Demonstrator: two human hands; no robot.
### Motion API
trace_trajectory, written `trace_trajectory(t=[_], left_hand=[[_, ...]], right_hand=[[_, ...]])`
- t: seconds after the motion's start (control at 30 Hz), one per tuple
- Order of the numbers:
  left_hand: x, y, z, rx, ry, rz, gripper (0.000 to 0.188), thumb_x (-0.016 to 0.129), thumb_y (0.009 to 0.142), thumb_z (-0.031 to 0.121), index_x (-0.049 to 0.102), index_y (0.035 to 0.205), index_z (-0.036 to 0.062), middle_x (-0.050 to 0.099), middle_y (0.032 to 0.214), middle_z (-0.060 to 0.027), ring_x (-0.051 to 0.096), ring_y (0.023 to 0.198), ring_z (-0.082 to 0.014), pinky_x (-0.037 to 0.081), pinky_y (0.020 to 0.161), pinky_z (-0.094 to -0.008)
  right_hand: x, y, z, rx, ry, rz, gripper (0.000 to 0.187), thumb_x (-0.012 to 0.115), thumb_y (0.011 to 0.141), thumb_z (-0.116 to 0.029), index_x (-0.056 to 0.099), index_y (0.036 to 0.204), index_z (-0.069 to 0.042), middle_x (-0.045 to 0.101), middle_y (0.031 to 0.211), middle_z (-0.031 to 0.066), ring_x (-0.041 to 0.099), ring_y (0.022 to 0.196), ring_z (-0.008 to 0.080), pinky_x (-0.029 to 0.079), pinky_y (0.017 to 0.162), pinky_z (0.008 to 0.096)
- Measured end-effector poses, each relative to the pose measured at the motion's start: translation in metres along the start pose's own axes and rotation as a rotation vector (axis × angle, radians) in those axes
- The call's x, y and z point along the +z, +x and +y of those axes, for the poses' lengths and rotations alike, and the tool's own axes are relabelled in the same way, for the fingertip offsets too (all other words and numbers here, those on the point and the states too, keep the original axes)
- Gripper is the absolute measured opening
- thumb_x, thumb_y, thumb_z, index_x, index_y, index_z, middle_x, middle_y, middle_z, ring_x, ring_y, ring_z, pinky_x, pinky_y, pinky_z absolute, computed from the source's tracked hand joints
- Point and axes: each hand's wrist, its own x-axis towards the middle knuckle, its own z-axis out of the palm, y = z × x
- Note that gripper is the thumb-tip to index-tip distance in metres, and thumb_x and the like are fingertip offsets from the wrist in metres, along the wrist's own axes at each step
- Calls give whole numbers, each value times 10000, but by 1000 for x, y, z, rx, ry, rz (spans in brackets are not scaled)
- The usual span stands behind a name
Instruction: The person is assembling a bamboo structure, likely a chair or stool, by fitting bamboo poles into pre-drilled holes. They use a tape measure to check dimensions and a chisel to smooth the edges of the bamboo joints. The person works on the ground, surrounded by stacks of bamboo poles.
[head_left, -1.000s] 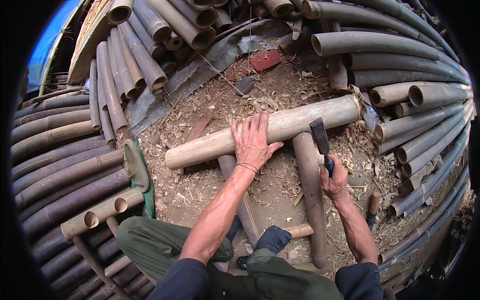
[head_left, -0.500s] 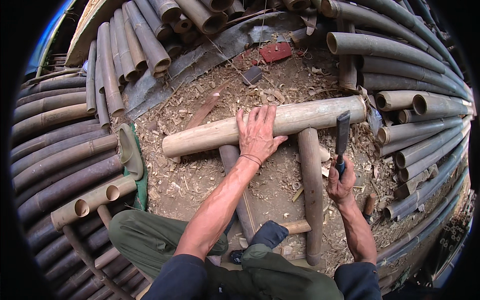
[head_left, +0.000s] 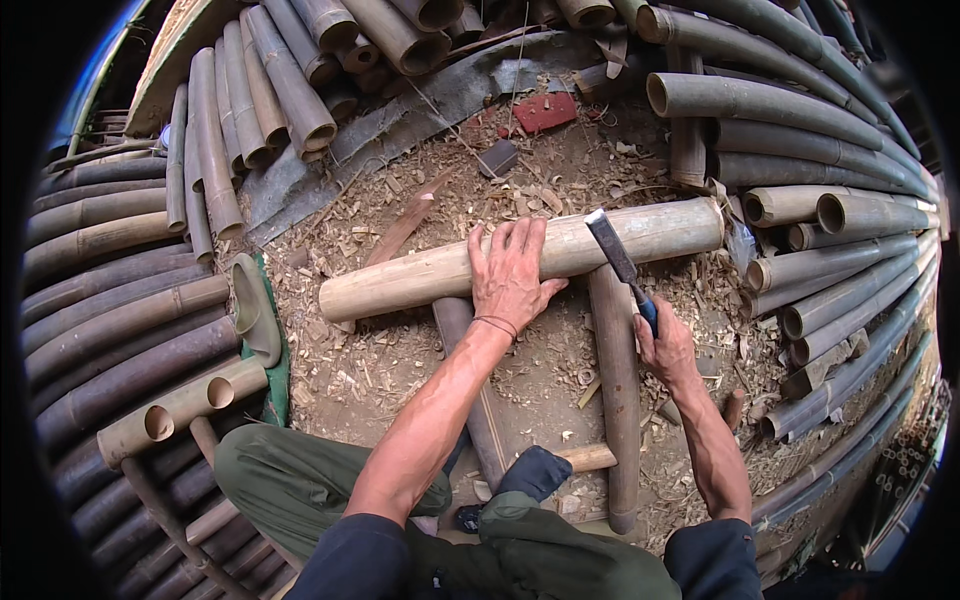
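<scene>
A thick pale bamboo pole (head_left: 400,270) lies slantwise in front of me, resting across two darker supports. My left hand (head_left: 508,270) is clasped over its middle, fingers across the top and thumb on the near side. In my right hand (head_left: 668,345) is a chisel (head_left: 612,248), gripped by its blue handle. Its flat, dark metal blade points up and left, with the bright tip over the pole's right half. I cannot tell whether the blade touches the pole. The left support (head_left: 472,380) passes under my left forearm; the right support (head_left: 618,400) stands nearer my right hand.
Stacked bamboo tubes (head_left: 120,300) fill the left, and more bamboo (head_left: 780,110) lies along the right. Wood shavings (head_left: 350,380) litter the ground. Beyond the pole are a dark block (head_left: 498,158) and a red piece (head_left: 545,112). A green shoe (head_left: 257,310) lies at left.
The chisel has swung from upright to a leftward tilt, bringing its blade over the pole. My right hand has shifted slightly left and up. My left hand keeps its place on the pole.
</scene>
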Motion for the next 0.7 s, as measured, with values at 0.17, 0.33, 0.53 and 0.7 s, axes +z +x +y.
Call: trace_trajectory(t=[0.17, 0.33, 0.53, 0.7], left_hand=[[2, -1, -1, 12, 11, 21, 870, 839, 647, 414, 456, 1370, 118, 545, 1287, -69, 485, 1208, -268, 249, 1100, -538], [2, 0, -3, 13, 15, 16, 882, 840, 645, 416, 452, 1378, 115, 541, 1288, -70, 485, 1208, -268, 243, 1105, -535], [1, 0, -1, 8, 8, 3, 890, 843, 640, 414, 451, 1379, 111, 537, 1294, -71, 478, 1216, -266, 243, 1107, -529], [3, -2, -3, -10, 17, 6, 893, 844, 640, 403, 446, 1382, 107, 535, 1296, -75, 479, 1215, -269, 245, 1107, -531]], right_hand=[[9, -12, 8, -93, 229, 200, 350, 618, 946, -171, 470, 1203, 16, 602, 788, 187, 637, 667, 381, 511, 581, 435], [-13, 8, -3, 49, 65, 11, 264, 612, 940, -154, 505, 1125, 2, 610, 852, 214, 634, 689, 384, 510, 588, 438], [-9, 14, 14, 48, -153, -167, 322, 659, 879, -82, 501, 1143, 15, 601, 810, 176, 617, 625, 369, 496, 556, 438], [-15, 18, 0, -222, 53, 160, 331, 663, 883, -76, 479, 1146, 7, 585, 793, 177, 623, 609, 335, 492, 530, 416]])
